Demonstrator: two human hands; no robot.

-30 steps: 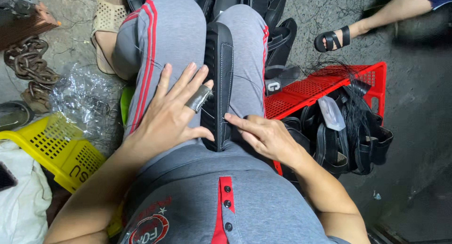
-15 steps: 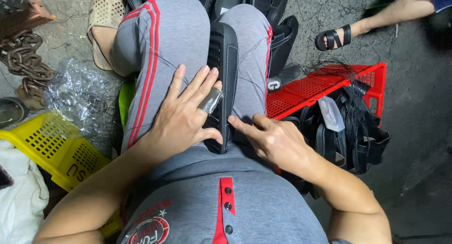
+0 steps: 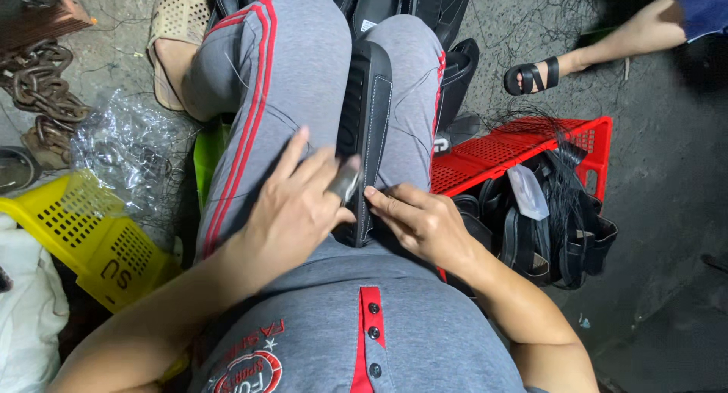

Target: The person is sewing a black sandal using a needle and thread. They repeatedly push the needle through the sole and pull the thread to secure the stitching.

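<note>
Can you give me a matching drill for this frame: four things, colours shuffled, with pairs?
Things:
1. crate beside the person's right leg
2. basket at the person's left
3. sandal sole held between the thighs under the left hand and right hand
4. chain on the floor

Colours:
A. black
B. rusty brown
C. red
D. yellow

Pairs: 1-C, 2-D, 3-A, 4-B

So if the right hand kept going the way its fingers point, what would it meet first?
The right hand points left toward the black sandal on the lap; its fingertips already seem to touch its edge, with the left hand just beyond.
</note>
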